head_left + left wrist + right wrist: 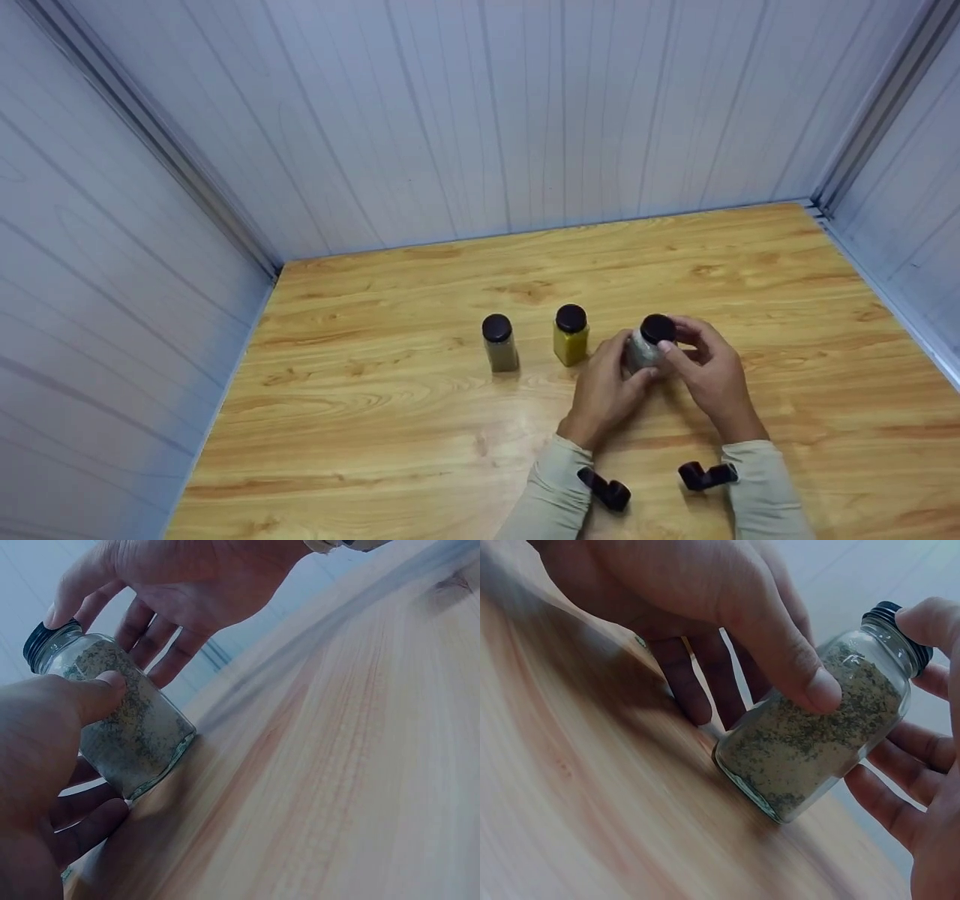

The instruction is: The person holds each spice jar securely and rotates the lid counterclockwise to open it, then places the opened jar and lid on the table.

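Note:
A square glass jar (810,742) with a black screw lid (658,328) and a pale, dark-flecked powder inside stands upright on the table. My left hand (606,386) grips its body from the left, thumb across the near face. With thumb and fingers, my right hand (711,375) pinches the lid from the right. In the left wrist view, the right thumb lies on the edge of the lid (46,643), and the right hand's lower fingers extend behind the jar (127,727). The lid sits on the jar's neck.
Left of the hands stands a black-capped jar of yellow contents (571,343). Farther left is another black-capped jar with greyish-green contents (502,352). The wood-grain table (360,435) meets pale panel walls (450,120) at the back and sides.

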Demonstrator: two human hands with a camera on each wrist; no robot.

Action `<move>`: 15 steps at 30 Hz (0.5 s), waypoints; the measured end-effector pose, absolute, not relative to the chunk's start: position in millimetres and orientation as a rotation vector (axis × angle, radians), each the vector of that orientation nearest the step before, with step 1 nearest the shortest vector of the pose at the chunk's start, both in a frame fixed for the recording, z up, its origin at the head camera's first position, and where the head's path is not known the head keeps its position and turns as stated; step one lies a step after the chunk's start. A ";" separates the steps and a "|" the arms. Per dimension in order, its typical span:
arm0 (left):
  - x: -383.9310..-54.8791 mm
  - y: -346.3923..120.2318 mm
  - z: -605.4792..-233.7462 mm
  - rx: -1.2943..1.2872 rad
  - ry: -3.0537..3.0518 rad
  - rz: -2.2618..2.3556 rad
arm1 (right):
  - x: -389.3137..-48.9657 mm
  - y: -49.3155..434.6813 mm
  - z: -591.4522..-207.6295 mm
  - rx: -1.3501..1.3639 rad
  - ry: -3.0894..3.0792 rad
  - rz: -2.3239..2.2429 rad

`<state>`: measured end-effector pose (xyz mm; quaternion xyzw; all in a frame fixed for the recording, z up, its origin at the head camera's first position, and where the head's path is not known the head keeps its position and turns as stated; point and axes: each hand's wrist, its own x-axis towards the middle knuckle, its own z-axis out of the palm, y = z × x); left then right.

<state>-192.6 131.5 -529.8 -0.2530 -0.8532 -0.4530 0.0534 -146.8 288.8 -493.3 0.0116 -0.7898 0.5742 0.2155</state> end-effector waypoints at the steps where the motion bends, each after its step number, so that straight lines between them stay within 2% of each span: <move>1: -192.6 131.4 -529.5 -0.767 -2.596 -1.379 | -145.1 287.4 -489.5 0.041 -2.177 1.608; 8: -193.2 130.6 -530.7 -0.768 -2.597 -1.374 | -137.8 281.9 -475.4 0.060 -2.187 1.601; 15: -192.6 130.6 -531.3 -0.778 -2.584 -1.346 | -141.2 286.1 -485.7 0.063 -2.223 1.524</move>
